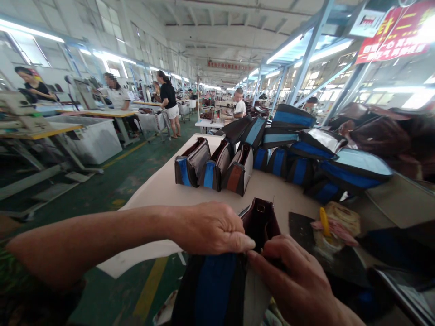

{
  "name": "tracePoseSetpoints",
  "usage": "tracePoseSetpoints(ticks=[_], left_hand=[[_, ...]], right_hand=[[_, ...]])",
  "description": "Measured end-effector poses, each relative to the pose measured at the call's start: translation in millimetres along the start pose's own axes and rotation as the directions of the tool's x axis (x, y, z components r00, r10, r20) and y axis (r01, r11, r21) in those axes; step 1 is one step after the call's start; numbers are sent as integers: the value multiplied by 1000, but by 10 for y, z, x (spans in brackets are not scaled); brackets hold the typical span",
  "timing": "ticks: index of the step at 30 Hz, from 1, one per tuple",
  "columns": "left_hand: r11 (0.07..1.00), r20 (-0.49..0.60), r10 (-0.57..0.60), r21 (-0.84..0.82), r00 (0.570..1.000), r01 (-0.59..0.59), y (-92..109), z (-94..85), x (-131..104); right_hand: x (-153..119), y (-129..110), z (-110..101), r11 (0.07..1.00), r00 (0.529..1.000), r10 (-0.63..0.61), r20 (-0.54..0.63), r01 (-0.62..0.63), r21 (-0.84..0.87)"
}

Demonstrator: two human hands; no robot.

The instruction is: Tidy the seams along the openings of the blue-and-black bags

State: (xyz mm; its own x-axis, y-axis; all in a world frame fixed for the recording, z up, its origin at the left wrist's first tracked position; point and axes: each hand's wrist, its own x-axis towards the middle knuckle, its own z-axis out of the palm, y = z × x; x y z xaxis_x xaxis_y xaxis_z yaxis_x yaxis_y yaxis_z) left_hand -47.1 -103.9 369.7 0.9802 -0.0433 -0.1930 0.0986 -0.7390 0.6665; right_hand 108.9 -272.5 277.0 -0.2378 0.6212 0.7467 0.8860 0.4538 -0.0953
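Left hand (212,228) and right hand (295,271) both pinch the rim of a blue-striped bag (215,287), digits close together, the bag upright at the near edge of the table (152,194). Beyond it three open bags (215,170) stand in a row, beside heaped blue-and-black bags (294,118); a yellow handle (325,222) rises near the right hand.

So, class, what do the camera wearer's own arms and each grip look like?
The left grip and right grip are bare, ungloved human hands; no ring or watch shows. A dark, blurred sleeve with green patterning shows beyond the bare left forearm; no sleeve is in view on the right.
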Motion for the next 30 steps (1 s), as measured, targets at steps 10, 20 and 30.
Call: tracePoseSetpoints(ticks=[10, 20, 30], left_hand=[[984, -36, 145, -97, 989, -147, 24, 171, -11], [995, -111, 103, 26, 989, -101, -18, 196, -41], [982, 72, 81, -179, 994, -67, -1, -128, -138]], right_hand=[[-20, 110, -217, 661, 837, 496, 233, -537, 523], [151, 112, -142, 899, 926, 107, 362, -245, 362], [296, 121, -275, 630, 753, 228, 617, -598, 496]])
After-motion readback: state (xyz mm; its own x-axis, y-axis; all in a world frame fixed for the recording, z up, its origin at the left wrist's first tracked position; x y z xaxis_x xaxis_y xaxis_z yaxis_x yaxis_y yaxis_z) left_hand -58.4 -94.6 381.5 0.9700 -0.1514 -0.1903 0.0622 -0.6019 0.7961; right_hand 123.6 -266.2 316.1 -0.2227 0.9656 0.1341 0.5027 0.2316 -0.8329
